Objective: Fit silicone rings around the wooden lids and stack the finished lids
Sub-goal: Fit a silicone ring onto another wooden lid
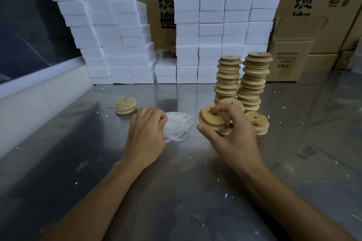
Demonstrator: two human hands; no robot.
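Head view. The table [176, 191] is bare reflective metal, scuffed and dotted with white crumbs. Along its far edge stand stacked white foam blocks [211, 31], with printed cardboard boxes [313, 25] behind and to the right. A dark panel [23, 35] lies at far left.

The right hand [233, 133] holds a wooden lid [212, 117], tilted, its grip closed with fingers on the top face and thumb at the near edge, just above a low pile of lids. The left hand [147, 133] has its fingers curled on a heap of white silicone rings [179, 126] lying on the table between the hands.

Two tall lid stacks [242, 78] stand at far right. A short lid stack [125, 105] sits at far left, well apart.
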